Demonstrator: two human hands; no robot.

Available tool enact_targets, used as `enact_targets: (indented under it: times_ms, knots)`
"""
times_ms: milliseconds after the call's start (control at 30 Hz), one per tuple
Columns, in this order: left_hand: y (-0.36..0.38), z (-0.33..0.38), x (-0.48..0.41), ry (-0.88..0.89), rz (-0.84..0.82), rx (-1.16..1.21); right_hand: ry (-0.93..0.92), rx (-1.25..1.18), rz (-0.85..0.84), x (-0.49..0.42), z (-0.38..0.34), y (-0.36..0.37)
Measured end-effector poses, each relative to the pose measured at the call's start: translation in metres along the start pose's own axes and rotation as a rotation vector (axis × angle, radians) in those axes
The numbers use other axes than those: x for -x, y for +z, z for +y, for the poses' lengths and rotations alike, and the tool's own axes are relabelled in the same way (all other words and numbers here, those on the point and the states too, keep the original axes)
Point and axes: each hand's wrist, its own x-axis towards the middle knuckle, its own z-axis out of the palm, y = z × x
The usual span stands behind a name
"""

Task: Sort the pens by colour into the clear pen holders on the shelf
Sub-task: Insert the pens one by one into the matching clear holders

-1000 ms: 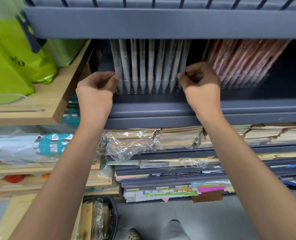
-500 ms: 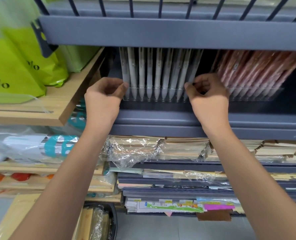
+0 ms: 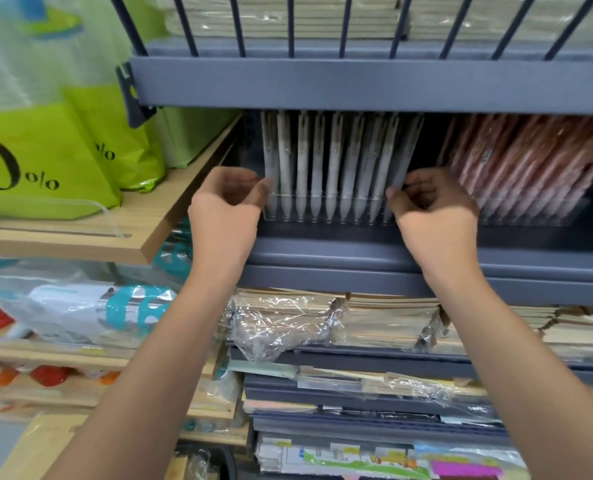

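Observation:
A clear pen holder (image 3: 326, 212) full of white pens (image 3: 333, 168) stands on the grey shelf (image 3: 357, 258), the pens leaning side by side. My left hand (image 3: 224, 216) is at the holder's left end, thumb against its corner and fingers curled. At the right end my right hand (image 3: 433, 220) does the same, its thumb on the corner by the last white pen. To the right a second clear holder (image 3: 537, 213) carries several reddish-pink pens (image 3: 523, 168).
The shelf above (image 3: 357, 81) hangs low over the pens, with a rail of dark bars on top. Green bags (image 3: 45, 161) sit on a wooden shelf (image 3: 142, 230) at the left. Wrapped stacks of notebooks (image 3: 323, 323) fill the shelves below.
Both hands have stayed at the two ends of the white-pen holder. My view has tilted up, so the shelf and hands sit lower in the frame.

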Motion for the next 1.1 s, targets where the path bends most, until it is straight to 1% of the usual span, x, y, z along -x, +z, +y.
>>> enact_targets:
  times_ms: [100, 233, 300, 667, 1100]
  knots:
    - [0.003, 0.008, 0.005, 0.056, 0.021, -0.019, -0.004, 0.02, 0.012, 0.001, -0.001, 0.0]
    - [0.012, 0.015, 0.01, 0.143, 0.008, -0.122, -0.026, 0.06, 0.003, 0.001, -0.001, 0.0]
    - [0.015, 0.017, 0.012, 0.157, 0.011, -0.171, -0.048, 0.064, 0.003, 0.001, 0.0, 0.0]
    - [0.029, 0.011, 0.011, 0.089, 0.114, -0.166, -0.034, 0.082, -0.016, 0.0, 0.001, -0.001]
    - [0.028, 0.018, 0.019, 0.116, 0.126, -0.235, -0.005, 0.073, -0.025, 0.001, -0.003, -0.002]
